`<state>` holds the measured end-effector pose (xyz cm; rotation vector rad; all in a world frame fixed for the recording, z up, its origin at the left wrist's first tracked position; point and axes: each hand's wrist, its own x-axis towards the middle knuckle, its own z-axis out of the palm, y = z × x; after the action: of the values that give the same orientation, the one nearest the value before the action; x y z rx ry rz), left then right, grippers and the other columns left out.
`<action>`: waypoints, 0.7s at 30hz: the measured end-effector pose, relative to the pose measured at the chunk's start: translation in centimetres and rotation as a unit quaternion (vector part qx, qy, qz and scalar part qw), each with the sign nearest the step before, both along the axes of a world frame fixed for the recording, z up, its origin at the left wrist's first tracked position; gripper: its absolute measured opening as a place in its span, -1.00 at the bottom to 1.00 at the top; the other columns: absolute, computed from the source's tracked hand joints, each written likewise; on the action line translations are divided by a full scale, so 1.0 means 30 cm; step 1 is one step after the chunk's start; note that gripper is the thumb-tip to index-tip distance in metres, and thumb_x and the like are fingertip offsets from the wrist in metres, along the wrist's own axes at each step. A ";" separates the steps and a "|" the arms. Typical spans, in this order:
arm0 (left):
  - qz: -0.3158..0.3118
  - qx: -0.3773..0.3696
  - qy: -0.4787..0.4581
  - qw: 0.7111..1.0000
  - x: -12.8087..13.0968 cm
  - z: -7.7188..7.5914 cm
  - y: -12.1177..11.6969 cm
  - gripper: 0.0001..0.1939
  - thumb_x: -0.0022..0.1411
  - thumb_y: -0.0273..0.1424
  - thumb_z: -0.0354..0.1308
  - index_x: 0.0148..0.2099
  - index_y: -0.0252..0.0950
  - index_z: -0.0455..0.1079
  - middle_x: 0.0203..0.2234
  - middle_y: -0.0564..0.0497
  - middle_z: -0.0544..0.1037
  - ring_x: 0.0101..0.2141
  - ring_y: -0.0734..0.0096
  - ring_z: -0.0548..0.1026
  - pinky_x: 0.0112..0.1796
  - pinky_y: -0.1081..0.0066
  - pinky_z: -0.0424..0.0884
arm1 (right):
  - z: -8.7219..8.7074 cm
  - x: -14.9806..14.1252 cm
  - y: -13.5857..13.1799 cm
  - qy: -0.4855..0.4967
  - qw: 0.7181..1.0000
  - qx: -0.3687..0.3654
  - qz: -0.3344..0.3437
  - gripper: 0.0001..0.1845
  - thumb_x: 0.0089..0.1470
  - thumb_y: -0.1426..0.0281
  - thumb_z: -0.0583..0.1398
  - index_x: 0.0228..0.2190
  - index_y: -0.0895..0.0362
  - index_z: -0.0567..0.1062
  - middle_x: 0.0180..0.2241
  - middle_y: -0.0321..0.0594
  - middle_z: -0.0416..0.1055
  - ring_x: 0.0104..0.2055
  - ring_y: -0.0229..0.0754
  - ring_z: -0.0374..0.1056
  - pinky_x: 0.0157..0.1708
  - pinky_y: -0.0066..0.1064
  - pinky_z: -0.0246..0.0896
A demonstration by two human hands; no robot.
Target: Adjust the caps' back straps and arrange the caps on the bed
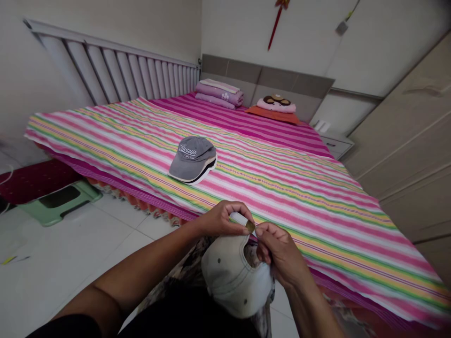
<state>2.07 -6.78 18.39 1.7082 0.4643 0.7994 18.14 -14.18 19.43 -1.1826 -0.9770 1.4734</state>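
I hold a beige cap (229, 277) in front of me, its back opening facing up. My left hand (223, 219) pinches the cap's back strap near its small metal buckle (250, 226). My right hand (280, 253) is closed on the other side of the strap and the cap's rear edge. On the striped bed sheet (282, 183) further away lies a stack of caps, with a grey cap (192, 157) bearing white lettering on top.
The bed fills most of the view, with folded purple bedding (220, 94) and an orange-and-pink pillow (276, 108) at the headboard. A green stool (58, 202) stands on the tiled floor at left. Wardrobe doors (416, 155) stand at right.
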 end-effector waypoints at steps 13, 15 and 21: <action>0.008 -0.036 -0.004 0.999 -0.004 0.003 0.003 -0.67 -0.10 -0.31 0.27 -0.27 -0.40 0.43 -0.40 -0.05 0.47 -0.35 0.41 0.41 -0.33 0.46 0.28 | 0.011 0.031 -0.005 -0.004 0.999 -0.026 0.048 -0.72 -0.12 0.23 0.22 -0.62 0.17 0.33 -0.78 -0.42 0.23 -0.75 -0.44 0.00 -0.68 -0.55 -0.12; 0.006 -0.050 -0.007 0.999 -0.002 0.004 0.003 -0.67 -0.11 -0.31 0.28 -0.27 -0.40 0.43 -0.39 -0.06 0.46 -0.34 0.41 0.41 -0.32 0.46 0.28 | 0.016 0.029 -0.005 -0.007 0.999 -0.024 0.046 -0.71 -0.13 0.22 0.22 -0.63 0.17 0.32 -0.79 -0.42 0.22 -0.76 -0.44 -0.01 -0.69 -0.56 -0.13; 0.000 -0.078 -0.002 0.997 -0.004 0.000 0.002 -0.67 -0.11 -0.32 0.28 -0.27 -0.40 0.43 -0.38 -0.06 0.46 -0.34 0.41 0.40 -0.31 0.45 0.28 | 0.021 0.024 -0.003 -0.014 0.999 -0.018 0.048 -0.71 -0.11 0.22 0.21 -0.64 0.16 0.33 -0.80 -0.42 0.21 -0.77 -0.43 -0.04 -0.68 -0.53 -0.11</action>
<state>1.95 -6.71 18.39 1.5607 0.5109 0.7474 18.87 -14.26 20.06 -1.1994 -1.0444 1.5594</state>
